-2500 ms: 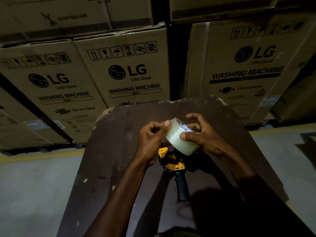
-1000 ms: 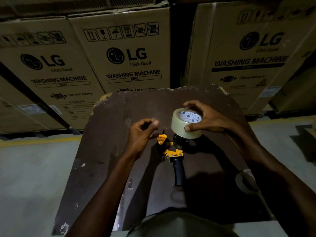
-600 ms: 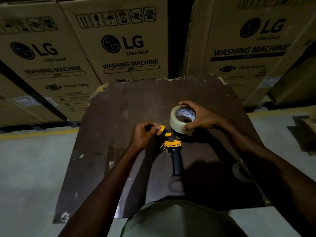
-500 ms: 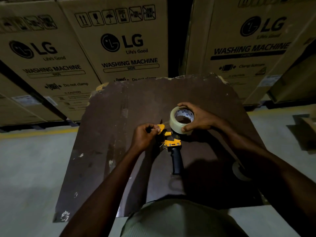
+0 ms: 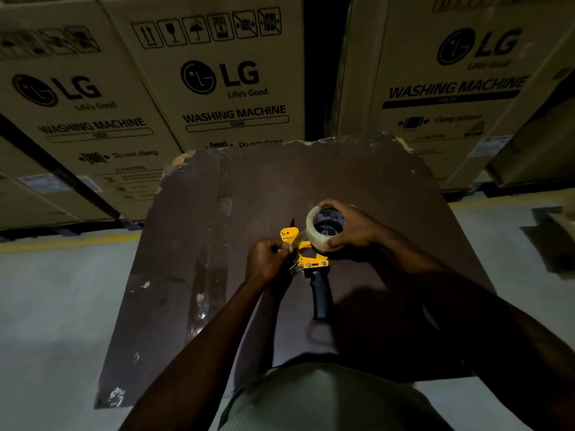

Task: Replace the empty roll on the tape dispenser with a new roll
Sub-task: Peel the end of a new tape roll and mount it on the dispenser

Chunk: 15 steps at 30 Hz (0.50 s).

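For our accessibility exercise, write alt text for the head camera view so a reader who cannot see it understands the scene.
A person's right hand sets a roll of clear tape onto a yellow tape dispenser lying on a dark brown board, while the left hand grips the dispenser's front. Washing machine cartons stand behind.

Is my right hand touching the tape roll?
Touching. The head view shows the right hand wrapped around the tape roll, thumb pressed on its side.
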Each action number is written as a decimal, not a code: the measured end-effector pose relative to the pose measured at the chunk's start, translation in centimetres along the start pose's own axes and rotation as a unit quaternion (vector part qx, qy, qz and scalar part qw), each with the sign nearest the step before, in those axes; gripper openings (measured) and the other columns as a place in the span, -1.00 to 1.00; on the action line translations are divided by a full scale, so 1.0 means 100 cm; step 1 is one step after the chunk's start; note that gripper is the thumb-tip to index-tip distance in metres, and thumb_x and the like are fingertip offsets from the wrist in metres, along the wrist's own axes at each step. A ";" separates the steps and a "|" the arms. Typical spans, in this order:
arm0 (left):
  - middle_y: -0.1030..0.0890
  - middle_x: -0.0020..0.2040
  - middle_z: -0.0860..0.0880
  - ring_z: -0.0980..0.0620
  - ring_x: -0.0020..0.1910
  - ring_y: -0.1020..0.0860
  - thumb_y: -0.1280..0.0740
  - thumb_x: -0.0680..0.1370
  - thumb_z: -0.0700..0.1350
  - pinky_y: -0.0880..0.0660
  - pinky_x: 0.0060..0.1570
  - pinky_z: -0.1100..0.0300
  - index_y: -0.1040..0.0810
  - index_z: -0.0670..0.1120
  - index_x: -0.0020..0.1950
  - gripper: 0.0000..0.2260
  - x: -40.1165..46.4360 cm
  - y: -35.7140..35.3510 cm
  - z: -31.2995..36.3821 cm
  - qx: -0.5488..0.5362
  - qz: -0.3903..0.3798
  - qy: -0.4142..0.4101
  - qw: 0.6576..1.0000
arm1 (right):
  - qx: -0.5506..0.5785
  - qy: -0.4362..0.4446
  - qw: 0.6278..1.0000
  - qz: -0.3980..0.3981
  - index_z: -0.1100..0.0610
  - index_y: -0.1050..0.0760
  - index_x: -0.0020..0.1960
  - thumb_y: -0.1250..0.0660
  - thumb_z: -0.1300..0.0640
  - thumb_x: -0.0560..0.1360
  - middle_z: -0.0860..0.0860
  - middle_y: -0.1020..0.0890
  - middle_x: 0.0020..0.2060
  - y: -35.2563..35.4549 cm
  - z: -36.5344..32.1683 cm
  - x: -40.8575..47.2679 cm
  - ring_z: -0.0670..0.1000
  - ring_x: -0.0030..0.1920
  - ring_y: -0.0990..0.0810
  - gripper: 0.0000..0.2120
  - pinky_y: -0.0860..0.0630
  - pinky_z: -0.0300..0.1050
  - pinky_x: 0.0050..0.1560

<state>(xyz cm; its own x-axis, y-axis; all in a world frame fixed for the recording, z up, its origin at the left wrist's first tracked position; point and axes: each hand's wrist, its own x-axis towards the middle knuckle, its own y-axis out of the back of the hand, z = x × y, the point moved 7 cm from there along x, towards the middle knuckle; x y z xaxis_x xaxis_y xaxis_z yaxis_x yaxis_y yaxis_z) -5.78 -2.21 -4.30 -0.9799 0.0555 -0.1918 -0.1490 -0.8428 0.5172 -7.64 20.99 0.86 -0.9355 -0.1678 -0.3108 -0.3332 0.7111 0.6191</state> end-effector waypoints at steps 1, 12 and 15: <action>-0.70 -0.29 0.08 0.16 -0.28 -0.63 -0.46 0.50 -0.07 -0.54 -0.19 0.17 -0.68 0.05 -0.28 -0.85 0.003 -0.003 -0.004 0.009 -0.006 0.016 1.000 | -0.004 0.001 1.000 -0.003 -0.26 -0.33 0.38 -0.66 0.08 0.16 0.00 -0.42 0.33 -0.002 0.001 0.004 0.04 0.28 -0.48 -0.11 -0.53 -0.03 0.24; -0.59 -0.45 -0.08 0.08 -0.46 -0.52 -0.40 0.50 0.09 -0.46 -0.40 0.13 -0.62 -0.20 -0.31 -0.62 0.007 -0.007 -0.019 0.050 0.004 0.050 0.997 | -0.033 0.004 0.999 0.012 -0.19 -0.30 0.43 -0.63 0.10 0.21 -0.07 -0.33 0.41 -0.009 0.004 0.012 0.03 0.36 -0.37 -0.11 -0.46 0.06 0.34; -0.58 -0.47 -0.11 0.12 -0.48 -0.46 -0.42 0.51 0.06 -0.38 -0.40 0.20 -0.61 -0.19 -0.35 -0.64 0.008 -0.006 -0.020 0.038 0.008 0.054 0.998 | -0.059 0.010 0.998 0.009 -0.19 -0.28 0.44 -0.63 0.06 0.19 -0.03 -0.32 0.49 -0.011 0.002 0.015 0.09 0.42 -0.33 -0.08 -0.44 0.07 0.34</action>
<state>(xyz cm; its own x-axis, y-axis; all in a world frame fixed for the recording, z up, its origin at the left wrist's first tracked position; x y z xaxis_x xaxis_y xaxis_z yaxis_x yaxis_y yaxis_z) -6.22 -2.69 -6.41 -0.9627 -0.0191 -0.2699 -0.1473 -0.7998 0.5820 -8.61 20.05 -0.43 -0.9436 -0.1700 -0.2842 -0.3259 0.6290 0.7058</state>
